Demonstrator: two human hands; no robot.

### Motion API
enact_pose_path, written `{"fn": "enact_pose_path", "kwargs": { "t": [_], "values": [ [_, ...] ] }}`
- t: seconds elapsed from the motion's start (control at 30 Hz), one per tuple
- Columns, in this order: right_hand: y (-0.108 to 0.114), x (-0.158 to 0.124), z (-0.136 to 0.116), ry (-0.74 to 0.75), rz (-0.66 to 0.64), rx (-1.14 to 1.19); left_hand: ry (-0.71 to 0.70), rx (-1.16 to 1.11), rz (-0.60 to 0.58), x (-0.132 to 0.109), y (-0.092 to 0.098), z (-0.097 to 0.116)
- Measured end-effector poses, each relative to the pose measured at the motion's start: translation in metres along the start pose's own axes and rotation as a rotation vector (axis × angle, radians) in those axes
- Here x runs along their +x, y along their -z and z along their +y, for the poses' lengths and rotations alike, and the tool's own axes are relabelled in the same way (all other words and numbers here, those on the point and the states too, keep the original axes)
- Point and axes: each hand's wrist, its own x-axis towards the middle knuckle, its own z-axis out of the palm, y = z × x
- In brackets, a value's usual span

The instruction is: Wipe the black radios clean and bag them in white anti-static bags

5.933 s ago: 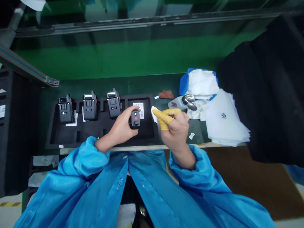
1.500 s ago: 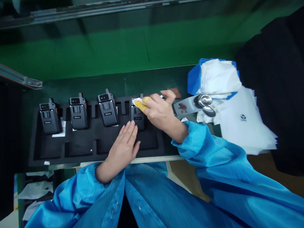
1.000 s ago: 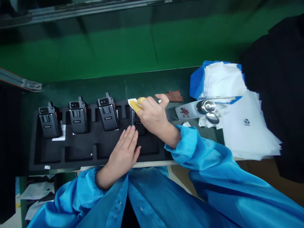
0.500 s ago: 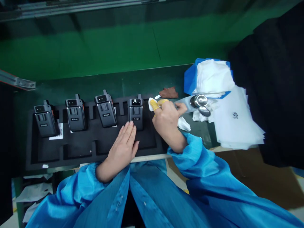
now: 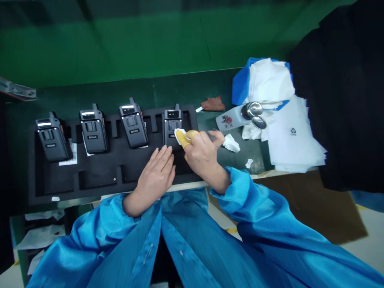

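Several small black radio-like devices stand in a row in a black foam tray [image 5: 99, 178]. My left hand [image 5: 157, 172] lies flat on the tray with fingers stretched out, its tips just below the rightmost device [image 5: 172, 124]. My right hand [image 5: 201, 152], with yellow finger cots on two fingers, pinches a small white wipe [image 5: 180, 132] against the lower front of that device.
A steel dispenser bottle [image 5: 238, 116] lies on the green bench beside a blue pack of white wipes [image 5: 265, 82] and a stack of white bags [image 5: 295, 138]. A brown scrap [image 5: 213, 104] and crumpled wipes [image 5: 231, 143] lie near the tray. Black material [image 5: 345, 96] fills the right.
Earlier my left hand held the device; it now stands in the tray's fourth slot. My right hand with the wipe moved from the device's top and right side down to its lower front.
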Motion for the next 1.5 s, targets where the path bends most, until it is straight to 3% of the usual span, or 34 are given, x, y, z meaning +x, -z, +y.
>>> {"fn": "enact_pose_path", "kwargs": {
  "t": [0.13,0.27,0.7,0.8,0.9,0.93,1.0,1.07,1.17,1.23,1.33,1.5],
  "values": [
    [-0.004,0.005,-0.008,0.048,0.094,-0.019,-0.001,0.001,0.006,-0.001,-0.001,0.0],
    [-0.007,0.008,-0.013,0.082,0.06,-0.025,0.021,-0.034,-0.01,-0.003,-0.003,-0.001],
    [0.003,-0.013,-0.002,-0.102,-0.003,-0.075,0.016,-0.023,0.001,-0.003,-0.002,-0.001],
    [0.015,-0.013,0.018,-0.122,0.173,-0.073,-0.014,-0.001,0.029,-0.001,0.001,-0.002],
    [0.031,-0.016,0.068,-0.14,0.427,-0.171,-0.03,0.016,0.033,0.005,0.003,-0.001],
    [0.035,-0.017,0.088,-0.204,0.449,-0.238,-0.017,0.033,0.024,0.008,0.003,0.0],
    [0.041,-0.02,0.126,-0.399,0.336,-0.358,0.023,0.09,-0.007,0.016,0.002,0.002],
    [0.042,-0.02,0.154,-0.544,0.108,-0.352,0.056,0.155,-0.043,0.023,0.0,0.003],
    [0.037,-0.018,0.171,-0.72,-0.235,-0.271,0.062,0.185,-0.066,0.033,-0.003,0.0],
    [0.032,-0.02,0.172,-0.762,-0.316,-0.236,0.075,0.176,-0.055,0.038,-0.004,-0.002],
    [0.025,-0.026,0.176,-0.72,-0.195,-0.213,0.102,0.185,-0.028,0.042,-0.006,-0.005],
    [0.014,-0.031,0.185,-0.726,0.242,-0.369,0.118,0.225,-0.002,0.047,-0.009,-0.005]
  ]
}}
